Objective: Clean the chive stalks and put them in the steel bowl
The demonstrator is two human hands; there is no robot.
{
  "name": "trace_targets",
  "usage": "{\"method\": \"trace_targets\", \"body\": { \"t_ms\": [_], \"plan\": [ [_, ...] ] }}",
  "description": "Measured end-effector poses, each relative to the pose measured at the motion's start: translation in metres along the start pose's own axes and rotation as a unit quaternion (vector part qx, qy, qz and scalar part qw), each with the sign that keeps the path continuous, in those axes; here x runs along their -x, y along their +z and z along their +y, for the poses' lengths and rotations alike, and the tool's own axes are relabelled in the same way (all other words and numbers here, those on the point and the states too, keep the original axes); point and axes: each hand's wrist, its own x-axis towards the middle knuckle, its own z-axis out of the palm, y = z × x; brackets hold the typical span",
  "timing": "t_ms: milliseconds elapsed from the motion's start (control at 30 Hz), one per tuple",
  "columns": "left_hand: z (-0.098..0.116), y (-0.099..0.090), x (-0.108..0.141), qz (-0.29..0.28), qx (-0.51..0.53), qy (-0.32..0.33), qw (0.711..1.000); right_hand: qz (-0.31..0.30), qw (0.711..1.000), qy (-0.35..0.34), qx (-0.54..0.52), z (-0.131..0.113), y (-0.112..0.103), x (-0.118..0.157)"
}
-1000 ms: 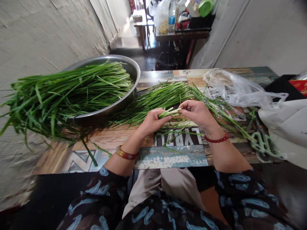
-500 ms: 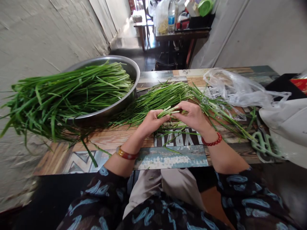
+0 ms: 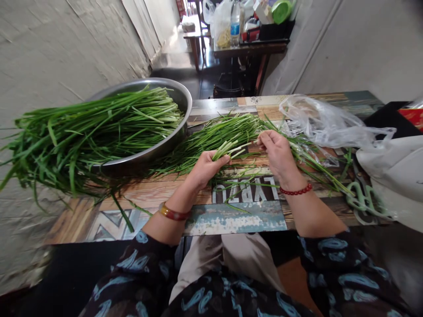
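Note:
My left hand (image 3: 208, 167) is closed round a small bunch of garlic chives (image 3: 228, 149), their pale stem ends pointing right. Just right of those ends, my right hand (image 3: 275, 149) is raised with thumb and fingers pinched together; whatever is in the pinch is too small to make out. Behind both hands lies a loose pile of garlic chives (image 3: 228, 130) on the table. At the left, a big steel basin (image 3: 189, 99) holds a thick heap of chives (image 3: 109, 123), with leaves hanging over its rim.
The patterned table (image 3: 238, 218) has stray leaves scattered on it. To the right lie more chive stalks (image 3: 317, 169), a clear plastic bag (image 3: 324, 119) and green-handled scissors (image 3: 365, 198). A white bag (image 3: 396, 176) stands at the right edge. A wall (image 3: 49, 53) rises at the left.
My right hand has moved away from the chive stem ends, to the right and slightly up, with fingers pinched. My left hand keeps the bunch in nearly the same place.

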Motion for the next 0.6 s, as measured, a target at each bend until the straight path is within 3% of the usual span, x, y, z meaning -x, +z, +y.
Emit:
{"method": "trace_targets", "body": {
  "t_ms": [133,200,333,500,600],
  "plan": [
    [-0.003,-0.002,-0.002,0.002,0.025,-0.013,1.0,0.069,0.994,-0.059,0.058,-0.004,-0.019,-0.006],
    [-0.004,-0.002,-0.002,0.004,0.039,-0.019,0.999,0.072,0.985,-0.086,0.129,-0.005,-0.026,-0.007],
    [-0.003,-0.001,-0.002,0.012,0.044,-0.02,0.999,-0.015,0.972,-0.11,0.205,-0.006,-0.028,-0.006],
    [-0.004,0.001,-0.003,0.024,0.021,0.011,0.999,-0.163,0.983,-0.016,0.085,-0.007,-0.009,0.003],
    [-0.006,0.001,-0.003,0.016,0.006,0.035,0.999,-0.217,0.975,0.012,0.043,-0.011,0.006,0.011]
  ]
}}
